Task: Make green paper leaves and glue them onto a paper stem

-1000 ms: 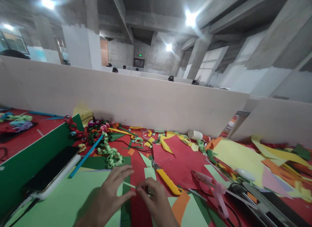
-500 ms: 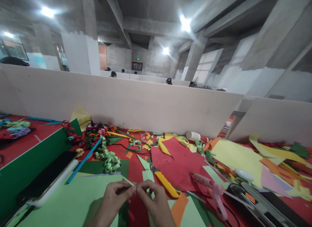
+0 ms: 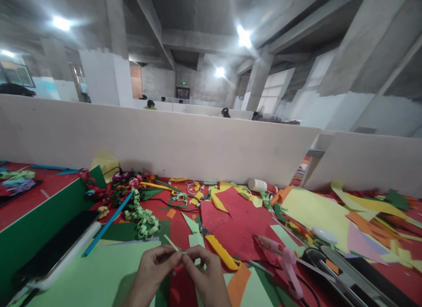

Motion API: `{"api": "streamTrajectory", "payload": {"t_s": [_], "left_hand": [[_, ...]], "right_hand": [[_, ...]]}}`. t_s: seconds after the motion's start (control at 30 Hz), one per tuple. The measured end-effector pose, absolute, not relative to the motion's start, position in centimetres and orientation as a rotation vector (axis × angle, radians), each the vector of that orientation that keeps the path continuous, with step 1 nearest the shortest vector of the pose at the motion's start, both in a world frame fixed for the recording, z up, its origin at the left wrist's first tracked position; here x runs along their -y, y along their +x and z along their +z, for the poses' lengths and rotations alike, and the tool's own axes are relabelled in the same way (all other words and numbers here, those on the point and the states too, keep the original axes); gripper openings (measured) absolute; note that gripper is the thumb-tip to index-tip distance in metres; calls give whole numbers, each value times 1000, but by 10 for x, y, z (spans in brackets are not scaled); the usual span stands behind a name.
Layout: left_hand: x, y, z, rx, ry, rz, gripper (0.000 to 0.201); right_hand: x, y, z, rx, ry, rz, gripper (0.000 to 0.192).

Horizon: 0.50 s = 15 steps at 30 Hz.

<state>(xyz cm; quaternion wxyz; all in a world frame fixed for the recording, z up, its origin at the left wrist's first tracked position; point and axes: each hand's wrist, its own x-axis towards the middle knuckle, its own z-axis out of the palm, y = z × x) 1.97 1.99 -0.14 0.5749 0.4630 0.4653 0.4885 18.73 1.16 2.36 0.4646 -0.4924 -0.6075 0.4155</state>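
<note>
Head view: my left hand (image 3: 152, 268) and right hand (image 3: 205, 272) pinch a thin green paper strip (image 3: 172, 243) between closed fingertips, low over the light green sheet (image 3: 99, 276). No writing is readable. Since a second ago, the left fingers have closed.

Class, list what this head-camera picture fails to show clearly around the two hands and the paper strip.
- Head view: left hand and right hand wrists run off the bottom edge.
- Green paper strip: its held end is hidden by fingertips.
- Pink glue gun: nozzle blurred.
- Phone: lower end cut off.
</note>
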Motion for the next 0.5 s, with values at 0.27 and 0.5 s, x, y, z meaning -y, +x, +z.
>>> {"api": "streamTrajectory", "payload": {"t_s": [0.27, 0.5], "left_hand": [[-33, 11, 30, -1054, 1337, 951, 53], [-38, 6, 43, -1003, 1405, 794, 42]], "right_hand": [[-13, 192, 22, 1502, -1138, 1057, 41], [-11, 207, 12, 1513, -1225, 1021, 41]]}}
